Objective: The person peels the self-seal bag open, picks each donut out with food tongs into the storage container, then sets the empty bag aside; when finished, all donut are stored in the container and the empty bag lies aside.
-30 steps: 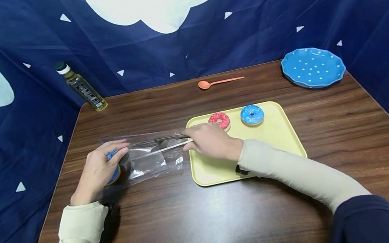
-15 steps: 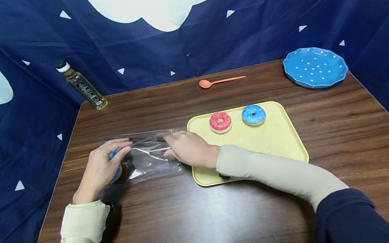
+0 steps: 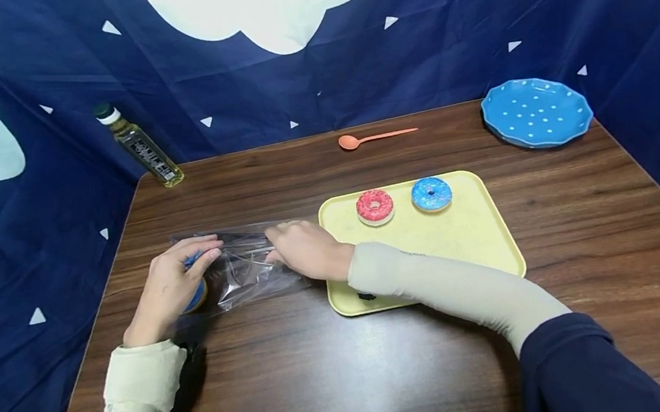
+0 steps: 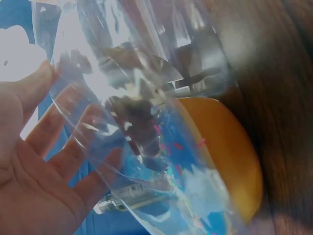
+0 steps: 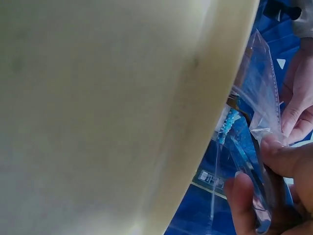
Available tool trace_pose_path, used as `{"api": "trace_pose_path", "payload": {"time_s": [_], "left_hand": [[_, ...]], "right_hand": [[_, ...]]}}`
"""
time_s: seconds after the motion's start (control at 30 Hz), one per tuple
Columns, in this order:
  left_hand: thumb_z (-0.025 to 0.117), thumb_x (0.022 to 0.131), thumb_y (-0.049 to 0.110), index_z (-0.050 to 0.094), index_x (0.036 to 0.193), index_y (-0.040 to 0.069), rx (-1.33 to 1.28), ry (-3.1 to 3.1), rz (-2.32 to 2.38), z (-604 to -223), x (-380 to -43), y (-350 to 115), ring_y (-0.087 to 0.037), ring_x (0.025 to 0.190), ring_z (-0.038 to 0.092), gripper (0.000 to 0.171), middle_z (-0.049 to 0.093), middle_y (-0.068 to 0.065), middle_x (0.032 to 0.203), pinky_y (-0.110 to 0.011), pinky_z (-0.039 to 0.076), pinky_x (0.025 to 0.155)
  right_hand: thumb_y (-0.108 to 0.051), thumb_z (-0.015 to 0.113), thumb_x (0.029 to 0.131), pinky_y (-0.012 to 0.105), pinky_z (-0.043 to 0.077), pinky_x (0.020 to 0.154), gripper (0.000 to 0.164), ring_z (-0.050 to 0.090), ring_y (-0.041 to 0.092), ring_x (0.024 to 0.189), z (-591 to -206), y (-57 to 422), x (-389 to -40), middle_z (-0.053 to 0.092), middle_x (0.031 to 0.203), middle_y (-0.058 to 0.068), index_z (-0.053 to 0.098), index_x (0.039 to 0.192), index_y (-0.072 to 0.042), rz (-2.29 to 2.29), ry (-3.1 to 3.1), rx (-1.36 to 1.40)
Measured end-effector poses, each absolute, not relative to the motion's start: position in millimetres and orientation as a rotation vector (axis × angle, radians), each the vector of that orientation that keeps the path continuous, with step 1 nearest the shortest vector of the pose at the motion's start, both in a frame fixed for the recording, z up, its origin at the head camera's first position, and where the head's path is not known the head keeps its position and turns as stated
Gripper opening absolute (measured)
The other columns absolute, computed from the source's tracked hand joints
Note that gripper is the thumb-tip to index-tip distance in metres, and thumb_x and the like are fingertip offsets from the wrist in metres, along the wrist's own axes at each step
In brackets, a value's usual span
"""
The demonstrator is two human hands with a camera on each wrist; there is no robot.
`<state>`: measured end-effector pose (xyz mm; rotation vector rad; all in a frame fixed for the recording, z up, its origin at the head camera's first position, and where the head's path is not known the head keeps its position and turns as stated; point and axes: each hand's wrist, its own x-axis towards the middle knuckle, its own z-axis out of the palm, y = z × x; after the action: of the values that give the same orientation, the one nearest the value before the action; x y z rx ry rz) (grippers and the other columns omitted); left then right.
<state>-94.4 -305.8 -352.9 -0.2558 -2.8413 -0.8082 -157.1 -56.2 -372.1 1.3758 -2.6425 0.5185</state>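
Note:
My left hand (image 3: 163,288) pinches the edge of a clear plastic bag (image 3: 247,285) between thumb and fingers at the table's left. In the left wrist view, its fingers show through the film. Under that hand is a blue-iced donut (image 3: 197,296); its brown base (image 4: 222,152) and sprinkled icing appear close up against the film. Whether all of it is inside the bag, I cannot tell. My right hand (image 3: 307,250), at the bag's right part, grips metal tongs (image 5: 271,188) between thumb and fingers. Film and hand hide most of the tongs.
A yellow tray (image 3: 464,237) under the right forearm bears a red donut (image 3: 376,215) and another blue donut (image 3: 440,196). Behind lie an orange spoon (image 3: 350,142) and a dotted blue plate (image 3: 535,113). An oil bottle (image 3: 144,152) stands at the back left.
My right hand has moved left with the tongs, off most of the tray and farther over the bag, which has crumpled. The red donut is now uncovered. My left hand has barely moved.

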Motion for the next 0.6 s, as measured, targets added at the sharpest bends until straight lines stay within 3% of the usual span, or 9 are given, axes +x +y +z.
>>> {"api": "trace_pose_path", "payload": {"time_s": [0.37, 0.6], "left_hand": [[0.062, 0.103, 0.023, 0.074, 0.117, 0.002, -0.286, -2.850, -0.757, -355.8, -97.1, -308.2, -0.037, 0.121, 0.059, 0.028, 0.066, -0.013, 0.127, -0.058, 0.048, 0.095], [0.061, 0.103, 0.021, 0.075, 0.117, 0.004, -0.273, -2.861, -0.765, -355.2, -96.1, -306.4, -0.037, 0.121, 0.058, 0.026, 0.066, -0.013, 0.128, -0.060, 0.049, 0.093]], "right_hand": [[-0.036, 0.066, 0.098, 0.040, 0.058, 0.068, 0.031, 0.070, 0.024, 0.078, -353.6, -25.1, -154.1, 0.069, 0.084, 0.006, 0.065, 0.099, -0.005, 0.540, -2.673, 1.353], [-0.034, 0.069, 0.096, 0.042, 0.057, 0.069, 0.032, 0.069, 0.025, 0.076, -355.9, 7.2, -147.8, 0.068, 0.084, 0.006, 0.067, 0.103, -0.002, 0.597, -2.672, 1.330]]}}
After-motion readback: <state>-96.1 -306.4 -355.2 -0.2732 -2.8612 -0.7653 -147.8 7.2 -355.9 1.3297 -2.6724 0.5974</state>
